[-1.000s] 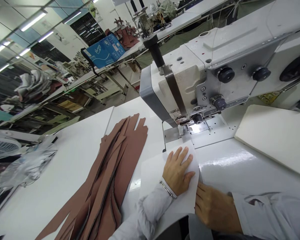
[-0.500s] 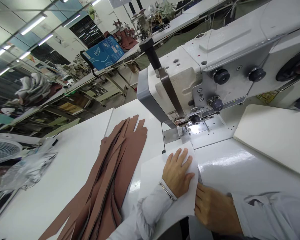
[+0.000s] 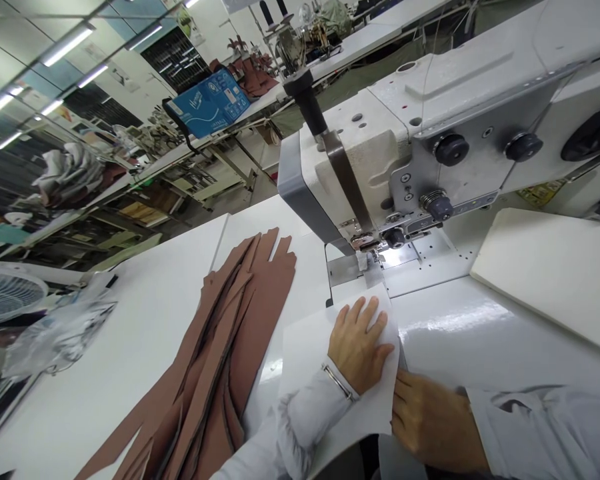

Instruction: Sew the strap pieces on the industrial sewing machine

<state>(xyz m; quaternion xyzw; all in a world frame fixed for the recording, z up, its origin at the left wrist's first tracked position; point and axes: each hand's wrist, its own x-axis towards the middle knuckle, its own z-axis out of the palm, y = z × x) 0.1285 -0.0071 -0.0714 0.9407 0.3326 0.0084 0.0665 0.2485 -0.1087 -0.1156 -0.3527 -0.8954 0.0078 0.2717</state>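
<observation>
My left hand (image 3: 359, 345) lies flat, fingers stretched out, on a white fabric piece (image 3: 305, 347) whose far corner reaches the presser foot (image 3: 366, 248) of a white industrial sewing machine (image 3: 430, 133). My right hand (image 3: 433, 421) rests beside the fabric's right edge, its fingertips tucked under that edge and hidden. Both arms wear light grey sleeves, and a silver bracelet sits on the left wrist.
A stack of brown cut leather-like pieces (image 3: 220, 360) lies to the left on the white table (image 3: 130, 347). A white slab (image 3: 555, 273) sits at the right. A clear plastic bag (image 3: 60, 337) and a fan (image 3: 5, 297) are at the far left. Other workbenches stand behind.
Both hands and the white fabric stay almost where they were; only the camera view shifts slightly.
</observation>
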